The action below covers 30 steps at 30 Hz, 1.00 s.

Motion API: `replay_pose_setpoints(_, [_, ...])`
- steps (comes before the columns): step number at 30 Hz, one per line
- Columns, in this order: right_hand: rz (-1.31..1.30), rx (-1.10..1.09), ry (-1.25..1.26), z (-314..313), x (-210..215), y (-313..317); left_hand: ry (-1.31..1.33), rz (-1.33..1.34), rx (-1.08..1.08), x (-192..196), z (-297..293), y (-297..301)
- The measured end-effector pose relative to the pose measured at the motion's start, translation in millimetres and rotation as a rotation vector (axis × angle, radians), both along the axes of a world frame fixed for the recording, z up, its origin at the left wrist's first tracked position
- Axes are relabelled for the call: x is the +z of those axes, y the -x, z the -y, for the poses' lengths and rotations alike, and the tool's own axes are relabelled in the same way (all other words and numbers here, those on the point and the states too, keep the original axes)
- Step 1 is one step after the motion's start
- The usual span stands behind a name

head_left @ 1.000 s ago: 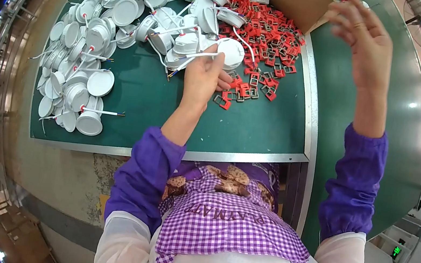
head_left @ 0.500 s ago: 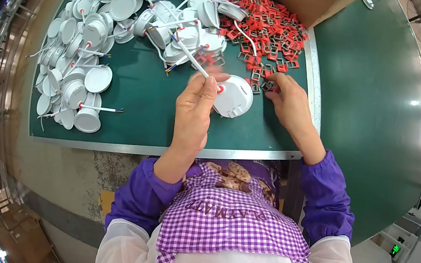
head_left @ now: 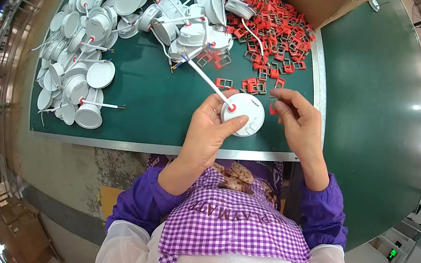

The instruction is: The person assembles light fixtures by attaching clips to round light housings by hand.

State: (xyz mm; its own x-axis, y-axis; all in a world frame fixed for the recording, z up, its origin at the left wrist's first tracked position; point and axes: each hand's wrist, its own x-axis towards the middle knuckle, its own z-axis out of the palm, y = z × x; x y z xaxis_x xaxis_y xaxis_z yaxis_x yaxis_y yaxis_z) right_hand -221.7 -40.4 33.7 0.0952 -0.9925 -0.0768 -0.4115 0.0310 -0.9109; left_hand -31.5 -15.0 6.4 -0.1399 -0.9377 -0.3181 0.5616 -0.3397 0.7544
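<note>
My left hand point(head_left: 207, 132) grips a round white LED downlight point(head_left: 251, 117), its thumb lying across the face and the fingers hidden behind. From a red grommet on that face a white cable point(head_left: 202, 75) runs up and left to bare coloured wire ends. Just right of the light, my right hand point(head_left: 302, 126) pinches a small red clip point(head_left: 273, 107) with a metal frame, apart from the light. Several loose red clips point(head_left: 253, 85) lie on the green table right behind the light.
White downlights with cables point(head_left: 127, 0) are heaped at the left and back. A pile of red clips point(head_left: 280, 30) lies at back right, beside a cardboard box point(head_left: 311, 1). A metal edge point(head_left: 169, 149) borders the table; another green surface point(head_left: 378, 102) adjoins on the right.
My right hand has drawn back from the loose clips with one clip in its fingers. My left hand has shifted right and nearer with the downlight, its thumb now on the face.
</note>
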Motion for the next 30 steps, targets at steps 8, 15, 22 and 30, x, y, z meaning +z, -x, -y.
replay_pose_setpoints(8, [0.252, -0.176, 0.194, -16.6, -16.5, -23.2, 0.165, 0.170, 0.042, -5.4, -4.3, 9.9])
replay_pose_setpoints(15, [0.253, -0.196, 0.216, -23.0, -19.7, -23.5, 0.264, 0.351, 0.064, -11.8, -4.9, 11.5])
replay_pose_setpoints(22, [-0.073, -0.078, 0.360, -28.6, -13.8, -24.3, 0.382, 0.556, 0.065, -18.4, -7.7, 14.5])
replay_pose_setpoints(30, [-0.278, -0.004, 0.513, -34.6, -6.9, -29.5, 0.382, 0.529, 0.091, -18.7, -9.8, 15.1])
